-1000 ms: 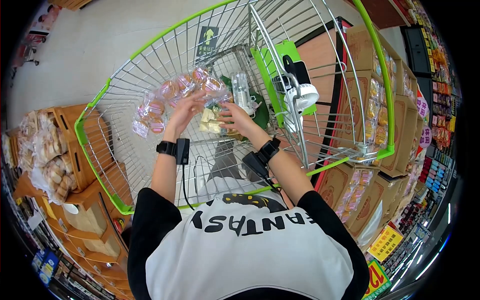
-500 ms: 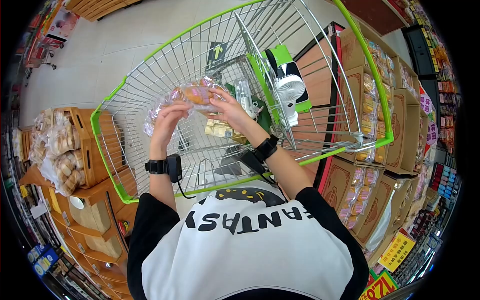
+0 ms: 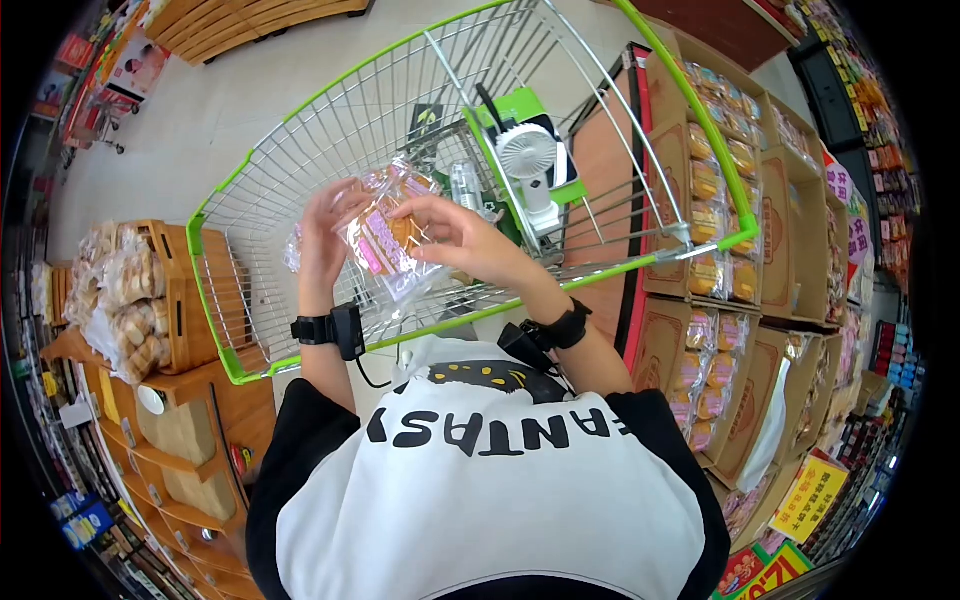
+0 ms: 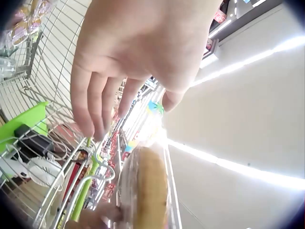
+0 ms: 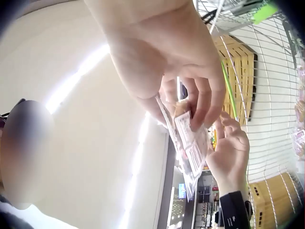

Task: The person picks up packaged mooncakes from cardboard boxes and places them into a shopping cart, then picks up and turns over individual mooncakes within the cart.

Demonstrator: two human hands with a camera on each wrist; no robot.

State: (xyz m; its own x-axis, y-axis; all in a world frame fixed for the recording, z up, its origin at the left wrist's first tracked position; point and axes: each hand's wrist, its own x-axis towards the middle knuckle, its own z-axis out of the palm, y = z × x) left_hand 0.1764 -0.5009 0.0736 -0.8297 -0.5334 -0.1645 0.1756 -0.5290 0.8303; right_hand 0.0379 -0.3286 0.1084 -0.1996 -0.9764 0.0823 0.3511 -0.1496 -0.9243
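A bun in a clear wrapper with pink print (image 3: 383, 243) is held up above the shopping cart (image 3: 197, 285). My right hand (image 3: 468, 240) pinches it between thumb and fingers, as the right wrist view also shows. My left hand (image 3: 322, 240) is beside the pack with loosely extended fingers. In the left wrist view, a gap shows between those fingers and the bun (image 4: 151, 188). More wrapped buns (image 4: 24, 26) lie in the cart, partly hidden behind the held pack in the head view. Next to them is a clear plastic container (image 3: 464, 185).
A white handheld fan (image 3: 527, 155) stands at the cart's green child-seat flap (image 3: 520, 103), beside a dark flat device. To the right are cardboard boxes (image 3: 680, 365) of packaged pastries. On the left, a wooden shelf (image 3: 180, 295) carries bagged bread (image 3: 125, 290).
Both hands were low among the wrapped buns. One pack has been lifted toward my body, turning its printed side up. My left hand has come away from it, and the view has shifted.
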